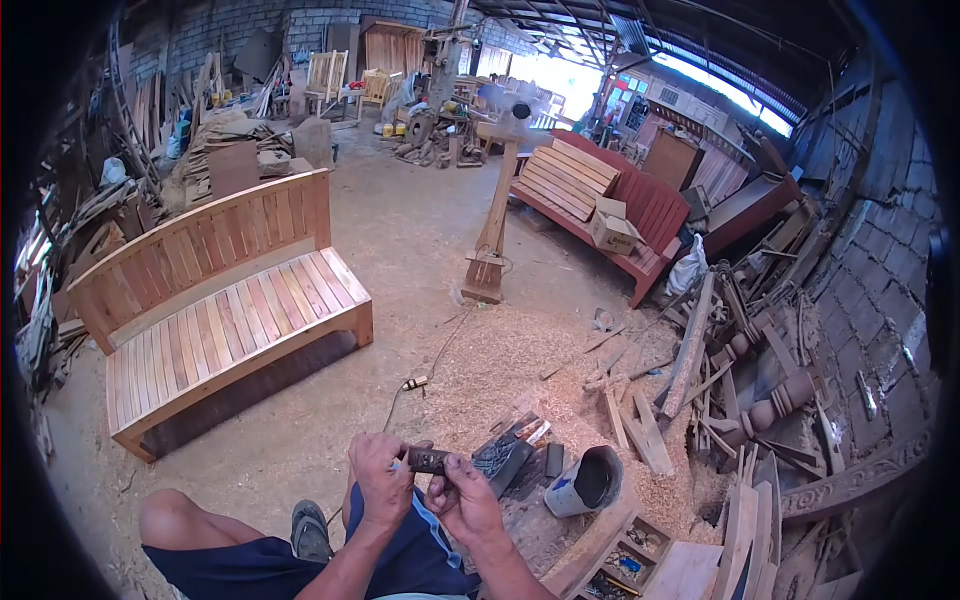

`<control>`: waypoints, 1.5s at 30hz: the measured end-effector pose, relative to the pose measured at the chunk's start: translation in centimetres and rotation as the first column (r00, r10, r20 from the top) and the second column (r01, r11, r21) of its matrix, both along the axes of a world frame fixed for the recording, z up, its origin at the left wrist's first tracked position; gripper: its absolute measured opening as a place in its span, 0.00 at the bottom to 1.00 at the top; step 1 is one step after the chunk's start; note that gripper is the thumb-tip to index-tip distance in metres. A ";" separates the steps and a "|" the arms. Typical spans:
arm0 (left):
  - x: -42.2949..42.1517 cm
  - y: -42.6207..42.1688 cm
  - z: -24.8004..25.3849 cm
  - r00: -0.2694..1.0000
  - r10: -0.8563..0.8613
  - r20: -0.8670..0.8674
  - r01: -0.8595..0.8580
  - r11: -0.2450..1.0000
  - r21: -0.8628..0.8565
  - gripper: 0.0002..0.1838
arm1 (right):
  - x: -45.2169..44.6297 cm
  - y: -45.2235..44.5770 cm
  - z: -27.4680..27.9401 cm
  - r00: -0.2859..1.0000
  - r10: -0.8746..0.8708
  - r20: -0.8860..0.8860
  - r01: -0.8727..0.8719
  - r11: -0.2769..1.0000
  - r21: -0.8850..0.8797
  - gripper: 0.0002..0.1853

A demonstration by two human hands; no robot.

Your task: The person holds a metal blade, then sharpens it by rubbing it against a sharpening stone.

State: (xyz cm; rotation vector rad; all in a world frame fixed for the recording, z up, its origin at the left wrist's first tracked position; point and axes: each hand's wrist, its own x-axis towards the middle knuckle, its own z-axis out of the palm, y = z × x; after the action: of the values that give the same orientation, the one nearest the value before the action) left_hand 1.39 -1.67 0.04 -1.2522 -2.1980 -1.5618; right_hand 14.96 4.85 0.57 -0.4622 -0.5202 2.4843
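Both hands meet above my lap around a short dark cylindrical piece (427, 460). My left hand (385, 480) has its fingers closed on the piece's left end. Closed at the other end is my right hand (468, 500), its thumb and fingertips against the piece. Just right of the hands lie dark tools and blocks (510, 460) on a low work surface. A grey bucket with a dark inside (585, 484) stands tilted beside them. At the lower right is a compartmented wooden tray (640, 548) with small parts.
A slatted wooden bench (230, 325) stands at the left. A red bench (640, 205) at the back right holds planks and a cardboard box (614, 228). A wooden post stand (490, 240) rises mid-floor. Wood shavings, a cable and scrap wood (690, 350) lie around.
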 end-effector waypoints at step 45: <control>1.9 0.3 -0.3 0.957 -0.078 -0.279 0.031 0.985 -0.169 0.13 | 2.7 -0.3 -0.2 0.996 0.043 0.074 -0.042 0.999 -0.011 0.13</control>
State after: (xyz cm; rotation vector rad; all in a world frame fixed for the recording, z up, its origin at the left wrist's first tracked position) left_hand 3.26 -1.33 -0.23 -1.4916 -2.1530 -1.1493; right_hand 17.61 4.51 0.41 -0.5546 -0.5528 2.5189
